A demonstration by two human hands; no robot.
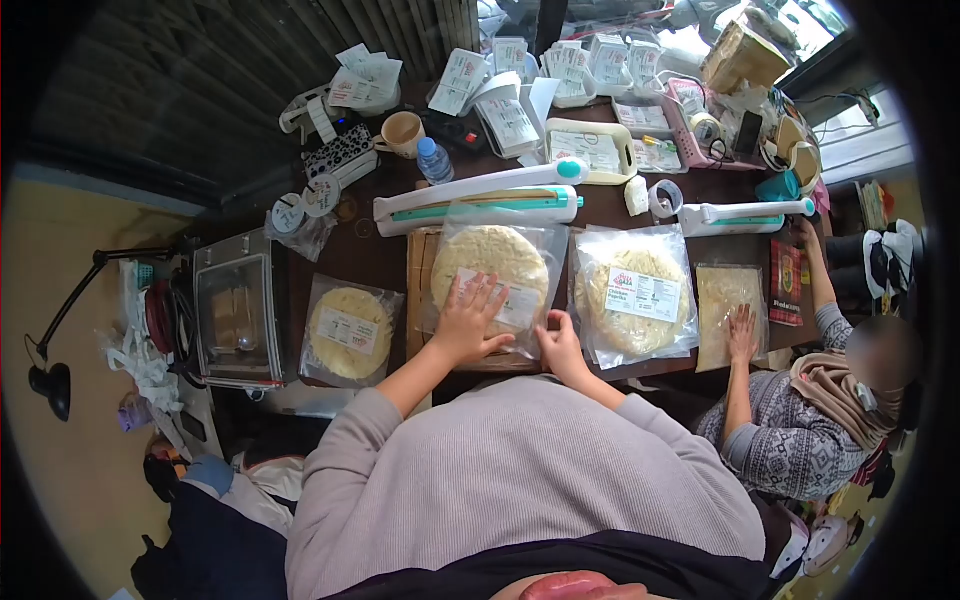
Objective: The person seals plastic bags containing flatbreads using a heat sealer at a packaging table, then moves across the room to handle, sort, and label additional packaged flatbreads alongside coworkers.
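Observation:
A bagged round flatbread (492,255) with a white label lies in front of me on a wooden board (423,270). My left hand (472,320) rests flat on it, fingers spread over the label. At the bag's lower right corner is my right hand (562,345), its fingers curled in a pinch on the plastic edge. A second bagged flatbread (633,290), labelled Chicken Paprika, lies to the right. To the left is a smaller bagged one (350,333). Behind the middle bag stretches a white and teal sealer (480,205).
At the right, a co-worker's hand (743,335) lies on a flat bag (717,295), near a smaller sealer (745,217). Farther back are a mug (402,134), a bottle (434,160), a label tray (590,150) and a pink basket (690,150). A clear-lidded machine (238,310) stands left.

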